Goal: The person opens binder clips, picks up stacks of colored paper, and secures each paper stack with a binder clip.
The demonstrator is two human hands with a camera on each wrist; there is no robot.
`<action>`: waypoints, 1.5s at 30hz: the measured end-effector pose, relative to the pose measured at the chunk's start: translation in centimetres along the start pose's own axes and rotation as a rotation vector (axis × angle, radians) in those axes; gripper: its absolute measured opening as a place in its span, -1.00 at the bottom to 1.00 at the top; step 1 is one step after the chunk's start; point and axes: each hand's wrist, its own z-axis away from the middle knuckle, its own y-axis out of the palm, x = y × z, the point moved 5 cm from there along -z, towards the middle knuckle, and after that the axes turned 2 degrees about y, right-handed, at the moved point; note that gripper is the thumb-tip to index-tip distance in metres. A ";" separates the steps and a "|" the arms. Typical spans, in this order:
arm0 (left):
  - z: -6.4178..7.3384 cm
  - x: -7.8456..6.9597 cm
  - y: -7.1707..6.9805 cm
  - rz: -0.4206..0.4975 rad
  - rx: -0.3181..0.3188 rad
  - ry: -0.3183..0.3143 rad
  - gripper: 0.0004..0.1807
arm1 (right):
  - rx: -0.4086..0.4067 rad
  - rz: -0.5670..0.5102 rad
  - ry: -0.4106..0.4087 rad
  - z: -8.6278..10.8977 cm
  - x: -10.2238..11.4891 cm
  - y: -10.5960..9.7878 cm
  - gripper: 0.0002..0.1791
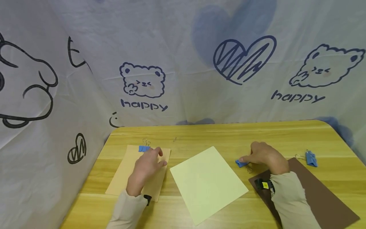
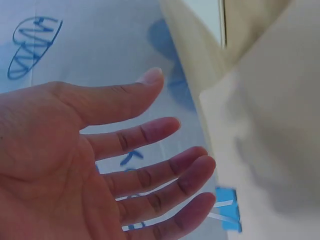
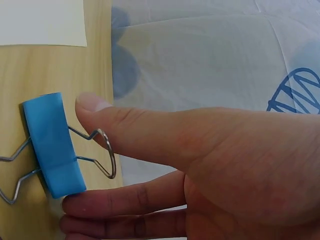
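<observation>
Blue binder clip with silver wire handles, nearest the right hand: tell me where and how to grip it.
Probably best pinched by the two short ends of its blue body, from above on the side of the right hand. The silver wire handles stick out from both long sides, leaving those ends clear of wire.

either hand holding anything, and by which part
The left hand holds nothing. The right hand is at one end of a blue clip; whether it grips cannot be told.

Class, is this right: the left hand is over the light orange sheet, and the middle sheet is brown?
No: the head view shows the middle sheet is pale yellow, not brown. The left hand is over the light orange sheet.
</observation>
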 end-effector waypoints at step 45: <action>-0.2 -3.1 2.7 0.118 0.041 0.209 -0.56 | 0.027 -0.073 -0.111 0.1 1.0 -0.1 -0.78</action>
